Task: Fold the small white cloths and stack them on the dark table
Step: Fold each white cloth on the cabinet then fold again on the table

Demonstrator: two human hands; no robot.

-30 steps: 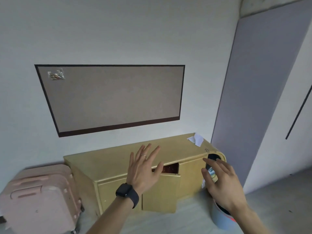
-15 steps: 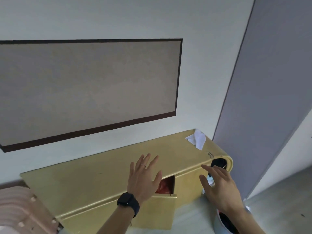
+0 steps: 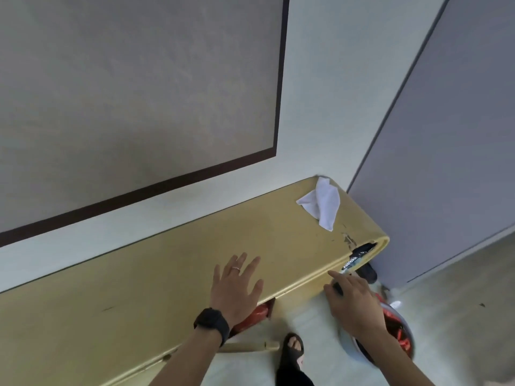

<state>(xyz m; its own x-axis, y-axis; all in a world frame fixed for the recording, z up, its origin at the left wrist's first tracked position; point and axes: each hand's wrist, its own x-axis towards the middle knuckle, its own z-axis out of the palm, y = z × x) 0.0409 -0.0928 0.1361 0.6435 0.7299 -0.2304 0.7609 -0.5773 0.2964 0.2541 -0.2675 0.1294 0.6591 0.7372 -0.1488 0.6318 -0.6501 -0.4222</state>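
Observation:
One small white cloth [image 3: 321,202] lies crumpled at the far right end of a long yellow cabinet top [image 3: 156,274], close to the wall. My left hand [image 3: 235,285] hovers over the cabinet's front edge with fingers spread and holds nothing; it wears a ring and a black watch. My right hand [image 3: 354,299] is lower right, off the cabinet's front, fingers loosely extended and empty. Both hands are well short of the cloth. No dark table is in view.
A cabinet door [image 3: 250,346] stands ajar below my left hand, with something red [image 3: 252,319] inside. A light blue bin [image 3: 390,335] with red and black contents sits on the floor under my right forearm. My sandalled foot [image 3: 292,349] is near it. A grey panel [image 3: 446,135] rises to the right.
I have moved closer to the cabinet and the view has tipped down. Both hands have come forward over its front edge; the cloth now looks larger and nearer.

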